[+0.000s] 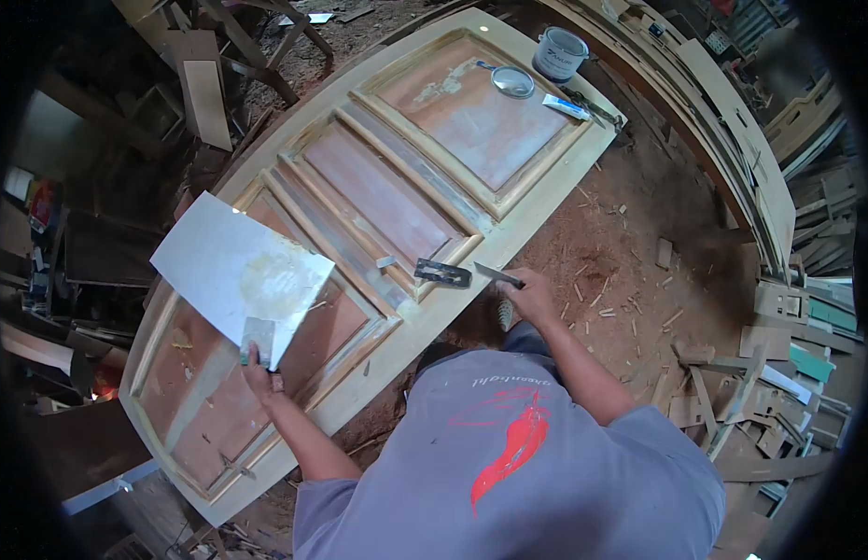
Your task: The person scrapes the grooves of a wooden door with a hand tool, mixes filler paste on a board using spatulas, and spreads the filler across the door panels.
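Firstly, at the left, a flat rectangular white board [205, 247] with a yellowish smear lies slanted over the left part of a pale panelled wooden door [525, 220], and one of its corners passes beyond the far long edge. It seems light and rather stiff; the smear may be slippery, so a bare border is probably the better place to hold.

At its near corner is the left hand [257, 378], fingers closed around the lower end of a broad-bladed grey scraper [259, 332]. Its blade points away from the hand, over the board; I cannot tell if this hand grips the board also. The scraper looks light, with a thin blade, and is best taken by the handle.

Further right, a black oblong block [441, 273] rests by the near long edge. Just beside it is the tip of a slim dark-handled knife [495, 273]. The right hand [533, 297], outside that edge, is closed on the handle; the narrow blade looks stiff, possibly sharp.
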`<state>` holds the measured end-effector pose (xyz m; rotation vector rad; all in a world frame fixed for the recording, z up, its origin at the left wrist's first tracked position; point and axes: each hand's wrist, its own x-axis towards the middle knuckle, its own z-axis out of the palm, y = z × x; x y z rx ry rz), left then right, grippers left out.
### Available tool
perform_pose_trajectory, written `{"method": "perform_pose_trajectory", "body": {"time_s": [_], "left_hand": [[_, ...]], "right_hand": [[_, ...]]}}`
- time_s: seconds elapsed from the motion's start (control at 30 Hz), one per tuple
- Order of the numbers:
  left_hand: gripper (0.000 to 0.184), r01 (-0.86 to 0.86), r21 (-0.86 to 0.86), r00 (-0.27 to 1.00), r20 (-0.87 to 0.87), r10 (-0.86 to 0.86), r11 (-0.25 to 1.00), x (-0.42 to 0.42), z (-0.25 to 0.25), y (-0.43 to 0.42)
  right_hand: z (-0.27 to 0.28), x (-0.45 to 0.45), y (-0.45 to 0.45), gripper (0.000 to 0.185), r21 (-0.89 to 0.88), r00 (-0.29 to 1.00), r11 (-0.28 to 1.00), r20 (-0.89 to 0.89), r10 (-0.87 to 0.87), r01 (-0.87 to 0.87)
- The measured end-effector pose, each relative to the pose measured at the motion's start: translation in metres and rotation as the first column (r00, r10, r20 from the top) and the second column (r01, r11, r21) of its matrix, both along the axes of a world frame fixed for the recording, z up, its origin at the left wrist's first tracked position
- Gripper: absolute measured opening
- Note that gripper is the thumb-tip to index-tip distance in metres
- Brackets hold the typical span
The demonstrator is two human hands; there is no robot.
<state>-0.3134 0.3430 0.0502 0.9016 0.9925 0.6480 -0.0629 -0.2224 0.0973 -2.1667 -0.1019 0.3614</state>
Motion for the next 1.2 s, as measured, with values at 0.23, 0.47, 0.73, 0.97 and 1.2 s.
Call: {"method": "perform_pose_trajectory", "body": {"time_s": [0.23,0.47,0.73,0.97,1.2], "left_hand": [[0.038,-0.134,0.209,0.989,0.084,0.119,0.969,-0.003,0.081,-0.077],[0.05,-0.271,0.33,0.962,0.072,0.262,0.904,-0.01,0.13,-0.229],[0.052,-0.309,0.26,0.95,0.039,0.309,0.915,0.041,0.118,-0.23],[0.047,-0.083,0.202,0.984,0.173,0.048,0.976,0.098,0.113,-0.137],[0.053,0.049,0.169,0.965,0.246,-0.09,0.984,0.153,0.083,-0.063]], "right_hand": [[0.001,0.11,-0.023,0.032,-0.188,0.891,0.969,0.395,0.222,-0.158],[-0.018,0.295,0.127,0.043,-0.371,0.689,0.781,0.373,0.621,-0.503],[-0.072,0.378,0.282,0.031,-0.39,0.735,0.784,0.306,0.605,-0.483],[-0.049,0.276,0.118,0.022,-0.575,0.56,0.532,0.149,0.815,-0.621],[0.036,0.173,0.002,0.025,-0.591,0.596,0.302,-0.399,0.697,-0.748]]}}
